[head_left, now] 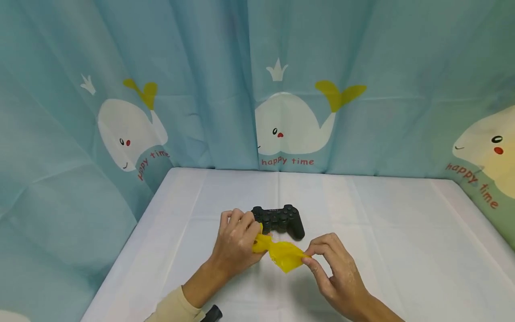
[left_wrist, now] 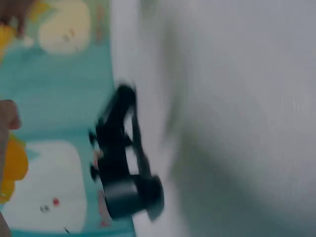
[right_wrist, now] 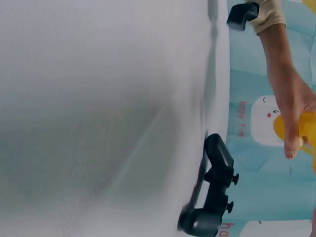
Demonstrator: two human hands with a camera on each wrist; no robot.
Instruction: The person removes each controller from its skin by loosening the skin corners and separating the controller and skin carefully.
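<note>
My left hand (head_left: 238, 237) grips a rounded yellow object (right_wrist: 307, 126), whose exact kind I cannot tell; the fingers cover much of it in the head view. A thin, crinkled sheet of yellow plastic (head_left: 286, 256) stretches from it, narrow and bunched close to the left hand and wider toward the right. The thumb and fingertips of my right hand (head_left: 338, 273) pinch the sheet's far end. Both hands are above the table. Just beyond them a black game controller (head_left: 277, 218) lies on the white cloth, its left end partly hidden behind the left hand.
A white cloth (head_left: 402, 232) covers the table. Blue curtains (head_left: 209, 80) with printed whales hang along the back and sides. Under the left sleeve (head_left: 177, 304) shows a black strap-like piece (head_left: 213, 313) at the wrist.
</note>
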